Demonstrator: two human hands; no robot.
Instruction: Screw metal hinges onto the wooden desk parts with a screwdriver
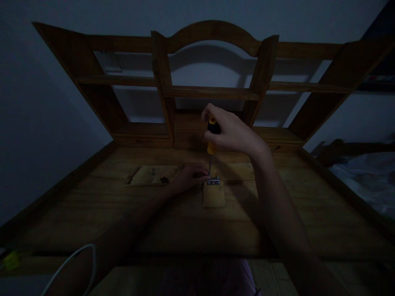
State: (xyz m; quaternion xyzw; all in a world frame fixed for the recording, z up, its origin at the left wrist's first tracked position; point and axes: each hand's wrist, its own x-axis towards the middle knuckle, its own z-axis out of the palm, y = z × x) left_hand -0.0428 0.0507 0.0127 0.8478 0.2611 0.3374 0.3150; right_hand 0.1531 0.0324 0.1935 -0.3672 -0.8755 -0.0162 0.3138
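A screwdriver (212, 149) with a yellow and black handle stands nearly upright, and my right hand (230, 129) is closed around its handle. Its shaft runs down to a small metal hinge (213, 181). Under the hinge's near half lies a small square piece of wood (214, 195); another wooden strip (237, 172) extends behind it. My left hand (193, 176) rests low beside the hinge, its fingertips pinched together at the hinge's left end. Whether those fingers hold the hinge, a screw or the shaft tip is too dark to tell.
The wooden desk top (154, 230) carries a rough, torn-looking board (151, 174) left of my hand. A wooden shelf unit (211, 92) with an arched top rises at the back against the wall. A white cable (92, 250) loops near my left forearm. Pale plastic (364, 176) lies beyond the right edge.
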